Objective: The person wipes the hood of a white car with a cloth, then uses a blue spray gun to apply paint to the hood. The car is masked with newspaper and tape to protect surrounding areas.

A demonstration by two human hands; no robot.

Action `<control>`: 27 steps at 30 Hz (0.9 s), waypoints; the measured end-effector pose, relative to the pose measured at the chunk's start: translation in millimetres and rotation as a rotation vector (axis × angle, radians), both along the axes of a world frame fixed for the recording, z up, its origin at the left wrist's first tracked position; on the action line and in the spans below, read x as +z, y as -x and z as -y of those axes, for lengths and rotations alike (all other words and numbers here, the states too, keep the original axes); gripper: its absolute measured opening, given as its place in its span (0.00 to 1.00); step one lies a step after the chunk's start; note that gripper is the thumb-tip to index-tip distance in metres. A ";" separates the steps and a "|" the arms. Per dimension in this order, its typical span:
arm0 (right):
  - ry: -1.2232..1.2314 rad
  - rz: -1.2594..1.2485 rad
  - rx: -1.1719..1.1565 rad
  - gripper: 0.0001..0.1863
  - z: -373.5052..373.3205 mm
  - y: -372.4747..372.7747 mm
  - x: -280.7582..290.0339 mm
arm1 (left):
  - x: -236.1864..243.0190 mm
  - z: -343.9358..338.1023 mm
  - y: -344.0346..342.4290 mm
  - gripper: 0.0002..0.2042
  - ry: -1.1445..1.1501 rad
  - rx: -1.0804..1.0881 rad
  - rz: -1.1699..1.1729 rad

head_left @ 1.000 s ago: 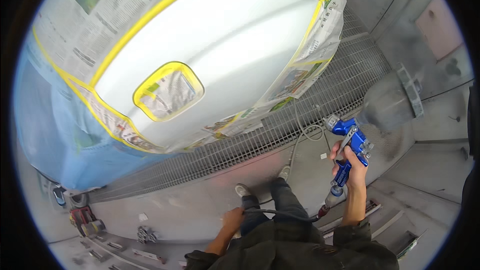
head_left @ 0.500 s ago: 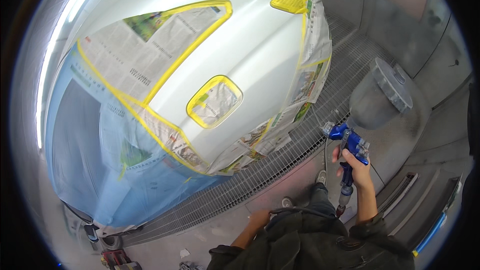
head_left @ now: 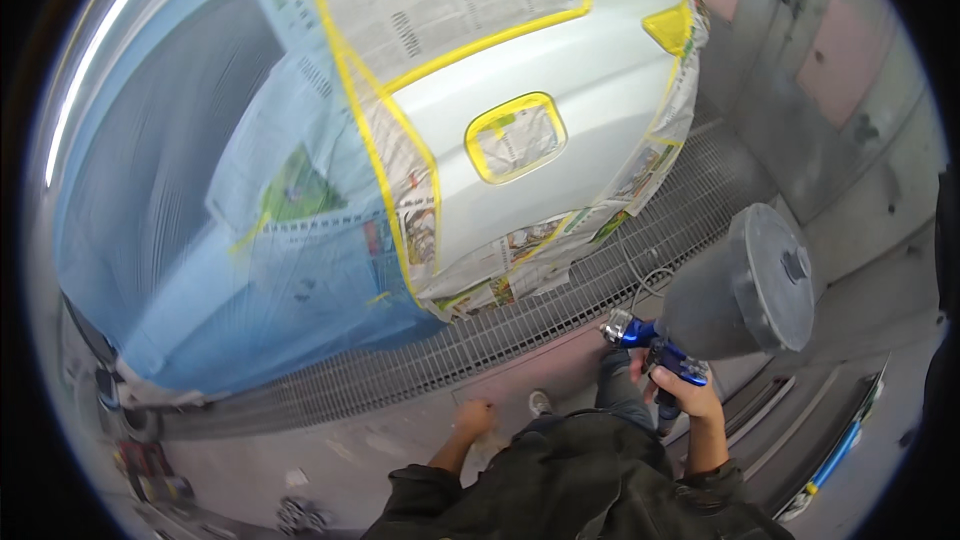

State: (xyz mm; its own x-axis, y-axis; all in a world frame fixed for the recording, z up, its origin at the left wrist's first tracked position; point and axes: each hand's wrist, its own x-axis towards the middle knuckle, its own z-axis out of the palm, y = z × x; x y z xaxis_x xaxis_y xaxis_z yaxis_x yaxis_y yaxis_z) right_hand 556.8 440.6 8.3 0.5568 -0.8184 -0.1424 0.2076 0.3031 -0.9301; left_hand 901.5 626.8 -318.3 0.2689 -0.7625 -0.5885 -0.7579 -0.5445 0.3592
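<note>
My right hand (head_left: pixel 684 392) is wrapped round the grip of a blue spray gun (head_left: pixel 680 362), with its metal nozzle pointing left. A big cloudy grey paint cup (head_left: pixel 712 305) with a round lid sits on the gun. Low in the middle, my left hand (head_left: pixel 477 418) hangs away from the car with curled fingers; what is inside them, if anything, is hidden. Ahead stands a pale silver-white car body panel (head_left: pixel 500 230), its fuel-flap opening (head_left: pixel 517 140) covered with newspaper and edged in yellow tape.
Blue masking film (head_left: pixel 240 290) drapes the car's left part, and newspaper (head_left: pixel 400 10) covers a window. A floor grating (head_left: pixel 400 385) runs along the car. A hose (head_left: pixel 640 275) lies on it. Long dark trim parts (head_left: pixel 800 440) are at the lower right, near a grey wall (head_left: pixel 850 170).
My view has swung left and along the car. The spray gun is lower and further left in the picture, its cup now more side-on. My left hand appears further left.
</note>
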 end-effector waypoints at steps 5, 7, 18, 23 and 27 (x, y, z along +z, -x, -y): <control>-0.053 -0.007 0.180 0.23 10.2 -24.8 -10.6 | 6.9 -51.9 -2.8 0.19 0.040 0.292 -0.014; -0.082 -0.004 0.312 0.26 15.4 -34.1 -15.2 | -1.6 -84.5 -0.1 0.20 -0.020 0.414 0.011; 0.090 -0.072 0.126 0.27 79.9 18.8 -34.5 | -98.5 -181.1 74.6 0.25 0.024 0.964 0.162; 0.153 -0.021 -0.158 0.18 114.8 73.3 -59.6 | -126.9 -152.7 96.6 0.30 0.199 0.961 0.156; 0.147 -0.004 -0.344 0.17 133.6 103.0 -68.3 | -112.6 -124.6 106.0 0.32 0.158 1.361 0.100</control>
